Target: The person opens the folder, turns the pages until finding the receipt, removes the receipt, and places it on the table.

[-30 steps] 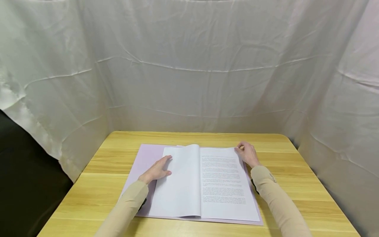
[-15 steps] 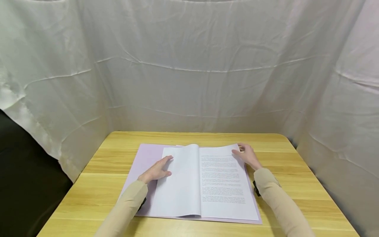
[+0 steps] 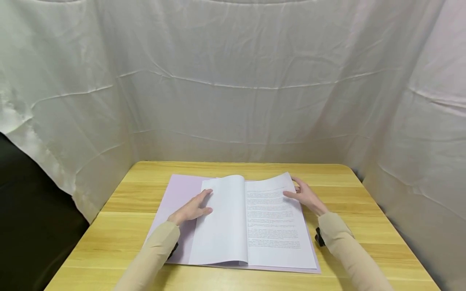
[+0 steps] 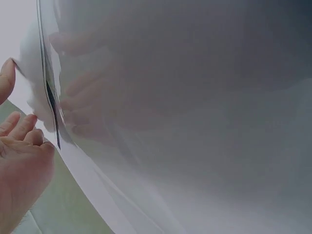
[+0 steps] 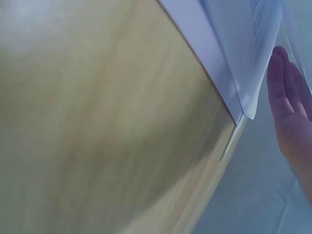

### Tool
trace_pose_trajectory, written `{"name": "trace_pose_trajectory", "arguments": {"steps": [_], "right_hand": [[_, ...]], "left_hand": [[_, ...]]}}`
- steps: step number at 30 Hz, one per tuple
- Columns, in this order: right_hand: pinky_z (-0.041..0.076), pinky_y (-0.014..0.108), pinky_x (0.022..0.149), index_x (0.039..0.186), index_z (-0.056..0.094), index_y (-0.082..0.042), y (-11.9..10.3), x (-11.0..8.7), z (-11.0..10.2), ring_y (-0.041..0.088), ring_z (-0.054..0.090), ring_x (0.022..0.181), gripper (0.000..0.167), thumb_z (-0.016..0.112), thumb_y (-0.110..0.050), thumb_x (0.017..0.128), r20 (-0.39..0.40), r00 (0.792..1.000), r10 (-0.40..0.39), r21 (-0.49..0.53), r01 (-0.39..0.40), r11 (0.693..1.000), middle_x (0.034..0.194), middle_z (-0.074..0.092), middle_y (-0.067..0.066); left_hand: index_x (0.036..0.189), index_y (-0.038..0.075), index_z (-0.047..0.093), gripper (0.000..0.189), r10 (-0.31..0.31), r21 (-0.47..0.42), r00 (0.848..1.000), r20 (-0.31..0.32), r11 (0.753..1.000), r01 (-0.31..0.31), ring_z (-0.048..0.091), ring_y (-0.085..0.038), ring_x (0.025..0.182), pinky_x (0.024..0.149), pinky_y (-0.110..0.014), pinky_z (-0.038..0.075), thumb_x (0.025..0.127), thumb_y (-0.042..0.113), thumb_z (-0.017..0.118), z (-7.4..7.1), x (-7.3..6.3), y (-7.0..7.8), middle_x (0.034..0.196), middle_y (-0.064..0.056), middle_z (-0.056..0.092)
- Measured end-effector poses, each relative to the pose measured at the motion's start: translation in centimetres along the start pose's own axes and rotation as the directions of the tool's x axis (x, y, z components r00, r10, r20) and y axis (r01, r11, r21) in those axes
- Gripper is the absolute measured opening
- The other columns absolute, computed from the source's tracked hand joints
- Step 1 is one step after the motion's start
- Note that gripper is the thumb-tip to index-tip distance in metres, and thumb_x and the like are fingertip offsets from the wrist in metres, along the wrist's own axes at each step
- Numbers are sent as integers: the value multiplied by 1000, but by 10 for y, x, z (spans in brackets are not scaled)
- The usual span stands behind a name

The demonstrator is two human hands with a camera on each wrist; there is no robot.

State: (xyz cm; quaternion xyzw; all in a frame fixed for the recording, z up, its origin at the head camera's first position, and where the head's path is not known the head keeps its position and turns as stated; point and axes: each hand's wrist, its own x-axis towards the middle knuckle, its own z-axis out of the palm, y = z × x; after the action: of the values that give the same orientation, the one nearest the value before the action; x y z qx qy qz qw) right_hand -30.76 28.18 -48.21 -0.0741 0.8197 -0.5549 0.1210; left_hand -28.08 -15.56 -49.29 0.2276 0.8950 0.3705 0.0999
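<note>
From the head view, an open lilac folder of white printed pages [image 3: 255,226] lies mid-surface on the pale wooden surface [image 3: 364,210]. The left hand [image 3: 191,209] rests flat and relaxed on the folder's turned left leaf; the right hand [image 3: 306,196] pinches the top printed page's far right corner, lifting it. In the left wrist view, fingers [image 4: 22,126] lie loose beside the paper. In the right wrist view, the fingers [image 5: 287,92] sit under the raised page; a sharp pull could crease or tear it.
</note>
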Motion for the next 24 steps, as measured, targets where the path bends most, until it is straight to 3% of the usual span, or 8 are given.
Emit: {"name": "trace_pose_trajectory", "arguments": {"steps": [13,24], "right_hand": [[63,49,76,163,0,-21,-5,-20,5,33,74,96,93,67,-20,98,128,992,2,121,-18,992,132,58,35],[60,57,83,161,-10,-35,-10,-33,10,41,71,109,90,57,-17,103,308,949,-72,254,-9,967,141,52,37]], "left_hand": [[157,-4,20,86,4,8,1000,-27,1000,-4,10,-50,154,126,-63,7,94,26,71,-1,0,3,164,-32,19],[158,-4,17,93,-27,61,998,-61,998,31,8,-47,155,127,-61,4,92,30,74,-3,-3,5,164,-33,14]]}}
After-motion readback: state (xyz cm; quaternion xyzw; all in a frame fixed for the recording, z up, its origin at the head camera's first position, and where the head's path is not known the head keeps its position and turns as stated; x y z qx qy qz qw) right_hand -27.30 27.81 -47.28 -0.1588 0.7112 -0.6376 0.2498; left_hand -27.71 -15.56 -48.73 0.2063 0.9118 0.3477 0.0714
